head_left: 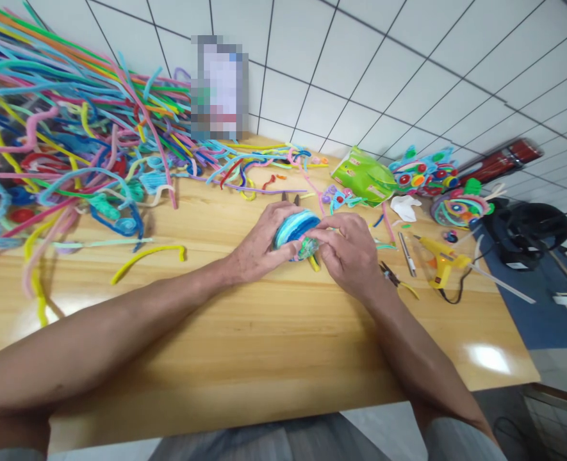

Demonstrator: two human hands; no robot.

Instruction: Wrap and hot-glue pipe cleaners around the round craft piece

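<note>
A rounded pipe-cleaner craft (296, 225), banded in light and dark blue with a greenish, pinkish patch at its lower right, sits above the table. My left hand (261, 246) is wrapped round its left side, thumb along the front. Against its right side my right hand (348, 253) has thumb and index finger pinched together; whatever lies between those fingertips is too small to make out. Just behind the craft the dark tips of a tool (290, 198) show, the rest hidden. A yellow pipe-cleaner end (314, 264) pokes out beneath it.
Loose pipe cleaners (95, 128) heap the left and back. To the right lie pliers (396, 280), a craft knife (407, 255) and a yellow glue gun (441, 261). Near the tiled wall stand a green tissue pack (362, 177) and colourful finished crafts (463, 208).
</note>
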